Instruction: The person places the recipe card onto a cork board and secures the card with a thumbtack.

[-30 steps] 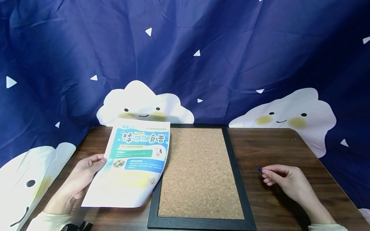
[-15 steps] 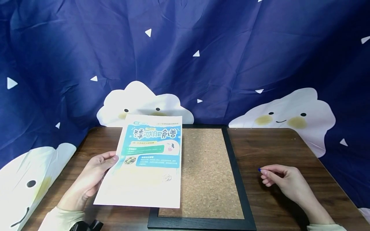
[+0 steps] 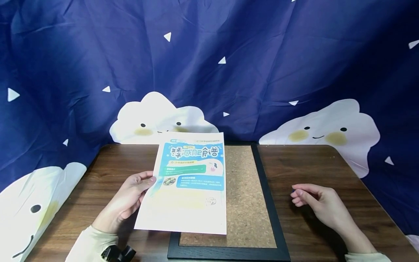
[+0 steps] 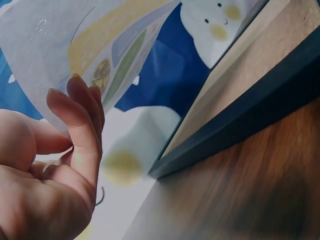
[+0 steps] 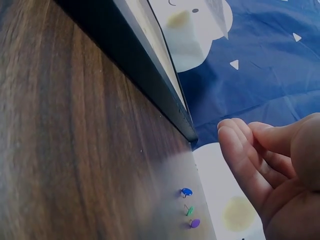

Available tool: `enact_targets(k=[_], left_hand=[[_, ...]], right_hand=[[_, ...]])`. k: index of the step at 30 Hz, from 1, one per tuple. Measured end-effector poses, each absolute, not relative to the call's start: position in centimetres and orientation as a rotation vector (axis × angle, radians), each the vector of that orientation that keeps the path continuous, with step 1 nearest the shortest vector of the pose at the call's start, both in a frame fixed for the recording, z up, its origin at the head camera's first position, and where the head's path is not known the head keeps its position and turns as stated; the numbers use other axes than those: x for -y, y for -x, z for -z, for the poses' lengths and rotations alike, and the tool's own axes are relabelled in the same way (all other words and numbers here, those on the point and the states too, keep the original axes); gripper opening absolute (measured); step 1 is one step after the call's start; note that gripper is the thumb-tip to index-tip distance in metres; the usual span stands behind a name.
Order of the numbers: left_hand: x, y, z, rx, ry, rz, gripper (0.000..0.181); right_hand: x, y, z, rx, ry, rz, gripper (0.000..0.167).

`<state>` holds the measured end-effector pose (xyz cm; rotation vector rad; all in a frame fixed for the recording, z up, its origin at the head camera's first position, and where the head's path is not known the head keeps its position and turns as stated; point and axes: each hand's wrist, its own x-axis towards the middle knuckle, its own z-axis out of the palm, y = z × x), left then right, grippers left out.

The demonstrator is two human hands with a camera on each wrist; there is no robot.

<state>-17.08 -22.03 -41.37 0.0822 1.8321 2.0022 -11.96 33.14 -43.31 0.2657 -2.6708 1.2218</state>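
A printed sheet (image 3: 191,203) with Chinese writing and blue and green blocks is pinched at its left edge by my left hand (image 3: 126,198). It is upright in front of the left part of a black-framed cork board (image 3: 250,203). In the left wrist view the thumb and fingers of my left hand (image 4: 65,165) grip the sheet (image 4: 35,55). My right hand (image 3: 327,207) hovers right of the board, fingers loosely curled, with nothing seen between them. Beside it in the right wrist view, blue (image 5: 187,191), green (image 5: 190,210) and purple (image 5: 195,223) pins lie on the table.
The board lies on a brown wooden table (image 3: 304,163), its black frame (image 3: 229,253) close to the front edge. Behind the table hangs a dark blue cloth (image 3: 196,72) with white clouds and small triangles. A small black object (image 3: 118,253) is at my left sleeve.
My left hand has carried the sheet rightwards over the board, and the sheet's curled lower right part has flattened. My right hand has shifted slightly left, its fingertips now nearly covering a blue spot.
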Motion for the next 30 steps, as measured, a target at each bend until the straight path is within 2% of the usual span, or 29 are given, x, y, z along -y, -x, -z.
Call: enact_targets(k=[8,30], left_hand=[[19.1,17.8,42.3,-1.753,-0.159,-2.02,0.049],[13.0,19.1,44.6,-1.684,-0.179,-2.03,0.042]], right_hand=[[-32.6,12.5,43.6,2.573,-0.377,-1.292,0.018],[-29.5,13.7,42.7,2.688,-0.34,-1.326,0.018]])
